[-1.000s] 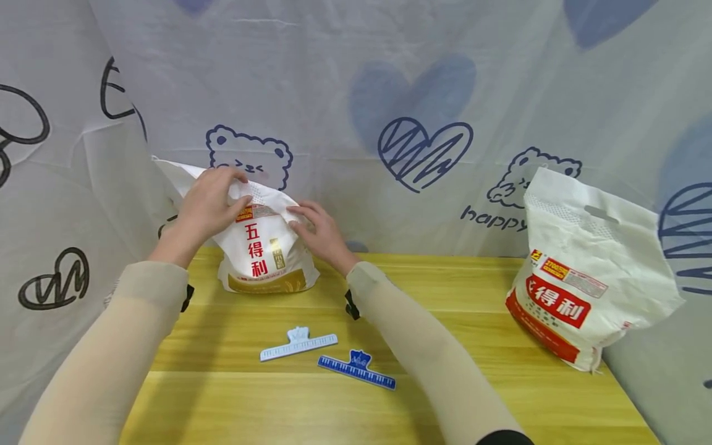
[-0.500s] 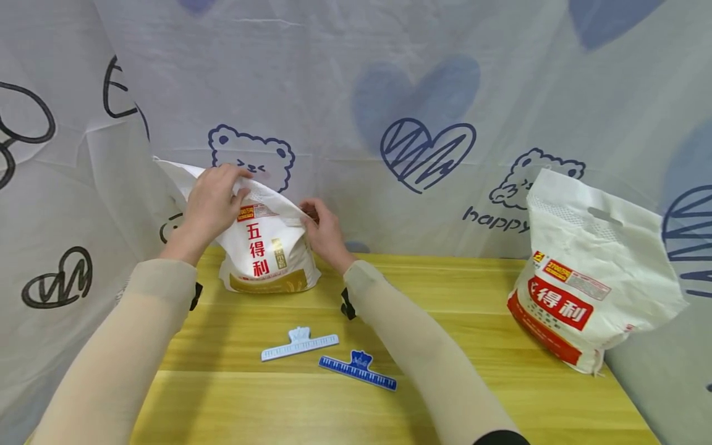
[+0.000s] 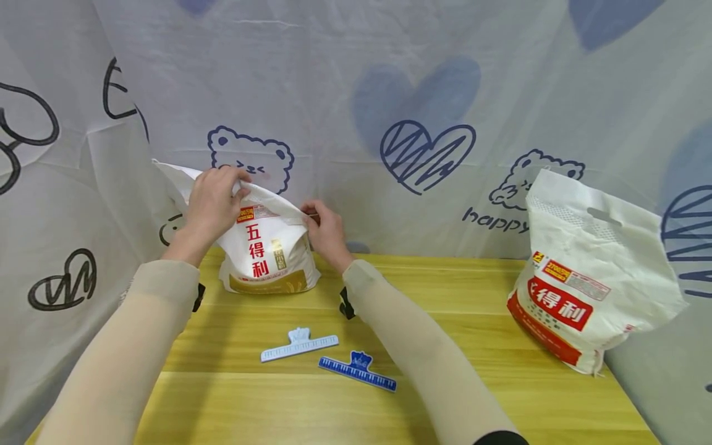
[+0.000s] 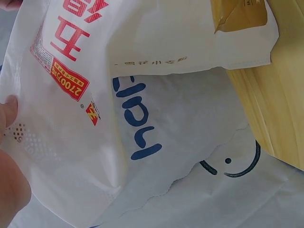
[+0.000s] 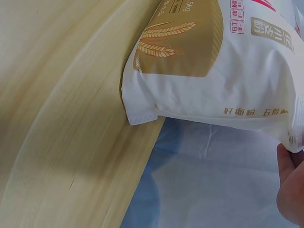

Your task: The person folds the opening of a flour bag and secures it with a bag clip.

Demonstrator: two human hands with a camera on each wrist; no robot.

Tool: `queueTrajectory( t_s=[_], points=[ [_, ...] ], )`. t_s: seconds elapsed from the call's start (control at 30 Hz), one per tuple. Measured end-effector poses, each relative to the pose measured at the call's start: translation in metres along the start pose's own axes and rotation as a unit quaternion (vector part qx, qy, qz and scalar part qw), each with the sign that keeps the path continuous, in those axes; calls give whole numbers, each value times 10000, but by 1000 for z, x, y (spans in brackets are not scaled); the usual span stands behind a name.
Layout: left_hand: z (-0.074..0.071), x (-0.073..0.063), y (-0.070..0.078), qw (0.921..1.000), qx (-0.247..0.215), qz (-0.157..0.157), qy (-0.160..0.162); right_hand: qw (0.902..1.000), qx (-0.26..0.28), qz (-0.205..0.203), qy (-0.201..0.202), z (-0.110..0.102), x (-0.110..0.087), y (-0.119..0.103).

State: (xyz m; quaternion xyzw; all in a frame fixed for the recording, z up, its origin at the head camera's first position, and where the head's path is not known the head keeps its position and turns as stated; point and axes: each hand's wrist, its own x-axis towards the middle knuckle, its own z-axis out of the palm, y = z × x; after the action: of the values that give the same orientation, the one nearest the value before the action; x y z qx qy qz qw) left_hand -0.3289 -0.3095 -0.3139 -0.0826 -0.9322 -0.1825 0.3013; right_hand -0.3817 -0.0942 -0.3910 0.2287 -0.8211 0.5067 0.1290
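Observation:
A white flour bag [image 3: 261, 238] with red lettering and a gold base band stands at the back left of the table. My left hand [image 3: 214, 201] grips its top edge, thumb on the front side. At the bag's upper right corner my right hand [image 3: 328, 233] pinches the folded-over rim between thumb and fingers. The left wrist view shows the flour bag [image 4: 71, 128] close up, its left top corner sticking out free. From the right wrist, the right hand [image 5: 292, 190] appears at the rim of the flour bag [image 5: 190, 90], its other fingers partly hidden.
A light blue clip [image 3: 299, 347] and a dark blue clip [image 3: 358, 372], both long and piano-patterned, lie on the wooden table [image 3: 250, 408] before the bag. Another flour bag [image 3: 589, 272] leans at the right edge. A patterned cloth [image 3: 334, 93] hangs behind.
My right hand has shifted from straighter fingers against the bag's right corner to a pinch on it, a little further right. The rim there is drawn tauter. My left hand stays nearly put.

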Motion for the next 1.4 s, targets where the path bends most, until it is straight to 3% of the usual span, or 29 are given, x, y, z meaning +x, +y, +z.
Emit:
queueTrajectory(
  t_s=[0.37,0.73,0.87,1.13,1.4],
  points=[
    [-1,-1,1,10000,44,44,39,9996,270,117,-3,-5,-5,-1],
    [-1,-2,-1,9999,115,54,-3,9936,1049,-391,-149,-26,-26,-14],
    [0,-3,-1,9999,94,71,26,9907,1071,-674,-500,-32,-40,-17],
    [-1,-6,-1,9999,48,74,73,9843,506,-884,-1442,-36,-67,-12],
    [0,-7,0,9999,70,118,82,9590,-55,-1105,-2609,-33,-90,2]
  ],
)
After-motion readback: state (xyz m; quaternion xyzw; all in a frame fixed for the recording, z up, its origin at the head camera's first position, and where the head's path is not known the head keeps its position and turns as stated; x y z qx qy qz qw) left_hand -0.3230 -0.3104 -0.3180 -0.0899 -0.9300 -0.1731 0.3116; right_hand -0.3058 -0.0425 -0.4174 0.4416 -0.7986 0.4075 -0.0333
